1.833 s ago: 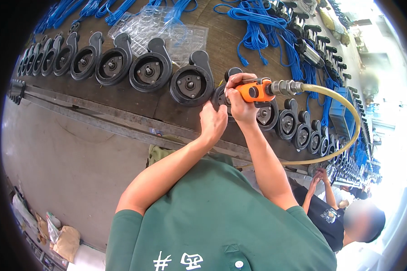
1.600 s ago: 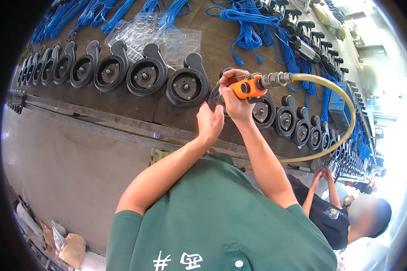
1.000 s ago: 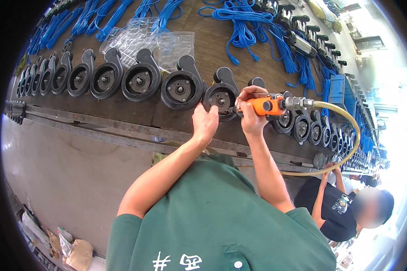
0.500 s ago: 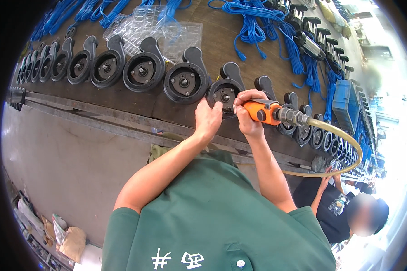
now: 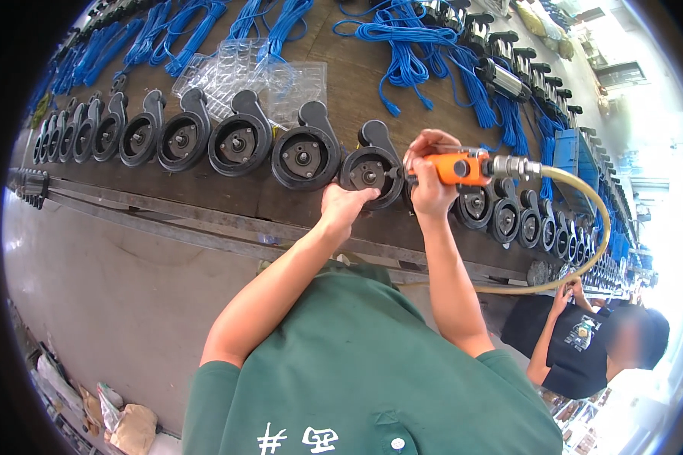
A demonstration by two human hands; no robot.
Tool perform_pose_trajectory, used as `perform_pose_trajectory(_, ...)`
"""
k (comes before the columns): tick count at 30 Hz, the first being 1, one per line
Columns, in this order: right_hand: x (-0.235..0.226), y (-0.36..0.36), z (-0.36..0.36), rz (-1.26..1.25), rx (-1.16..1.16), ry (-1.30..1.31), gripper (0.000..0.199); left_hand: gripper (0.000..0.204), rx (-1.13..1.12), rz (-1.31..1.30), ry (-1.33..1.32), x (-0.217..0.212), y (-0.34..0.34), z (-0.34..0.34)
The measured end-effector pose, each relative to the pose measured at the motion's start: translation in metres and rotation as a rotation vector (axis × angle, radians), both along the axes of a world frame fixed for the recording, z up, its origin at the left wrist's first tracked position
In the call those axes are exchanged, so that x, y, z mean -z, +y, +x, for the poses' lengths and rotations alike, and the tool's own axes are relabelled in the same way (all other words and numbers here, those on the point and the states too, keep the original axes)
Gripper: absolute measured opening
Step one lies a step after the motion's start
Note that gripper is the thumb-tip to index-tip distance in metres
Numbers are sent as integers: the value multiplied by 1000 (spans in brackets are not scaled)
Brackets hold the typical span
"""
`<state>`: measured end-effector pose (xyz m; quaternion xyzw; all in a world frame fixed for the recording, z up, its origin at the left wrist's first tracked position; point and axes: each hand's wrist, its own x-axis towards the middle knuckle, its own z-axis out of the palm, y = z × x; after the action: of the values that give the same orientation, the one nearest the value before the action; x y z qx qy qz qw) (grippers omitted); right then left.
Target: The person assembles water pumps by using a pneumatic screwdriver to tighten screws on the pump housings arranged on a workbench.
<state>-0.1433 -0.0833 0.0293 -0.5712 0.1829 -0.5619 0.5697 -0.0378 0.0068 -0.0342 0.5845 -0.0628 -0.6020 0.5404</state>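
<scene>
My right hand (image 5: 431, 180) is closed around an orange air screwdriver (image 5: 461, 168), which lies nearly level. The tool's tip points left at the face of a black round housing (image 5: 371, 191) with a curved neck and a metal shaft at its centre. I cannot tell whether the tip sits on a screw. At the housing's lower left rim, my left hand (image 5: 343, 208) grips with the thumb laid over the face; its other fingers are partly hidden. To the left stands a similar housing (image 5: 306, 154). A pale hose (image 5: 601, 227) loops back from the tool's metal coupling.
Similar housings (image 5: 183, 141) line the bench's near edge both ways. Clear plastic trays (image 5: 235, 76) and blue cable bundles (image 5: 404, 68) lie behind them. A blue crate (image 5: 573, 155) stands at right. Beyond it, nearer the lower right, a co-worker in a dark shirt (image 5: 561, 341) handles something.
The screwdriver has turned more level, and my right hand sits a little further right. My left thumb now reaches across the housing's face. The whole view has shifted slightly.
</scene>
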Motion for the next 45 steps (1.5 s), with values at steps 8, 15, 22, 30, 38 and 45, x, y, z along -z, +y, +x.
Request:
perform_pose_trajectory(8,14,-25,14,34,80,37,30,23,-6,35,-2,21,-8,0)
perform_pose_trajectory(15,12,-20,20,26,25,68,27,24,-65,-35,-81,40,-5,-5)
perform_pose_trajectory(22,21,-20,23,1,14,163,22,29,-26,-61,-78,41,-4,-6)
perform_pose_trajectory(30,12,-35,20,-96,-101,186,30,45,172,50,72,-8,32,-10)
perform_pose_trajectory(38,4,-43,11,-16,-199,187,29,44,688,-7,-738,-97,22,34)
perform_pose_trajectory(45,13,-30,28,179,-170,-56,25,52,125,-938,-898,-179,-52,18)
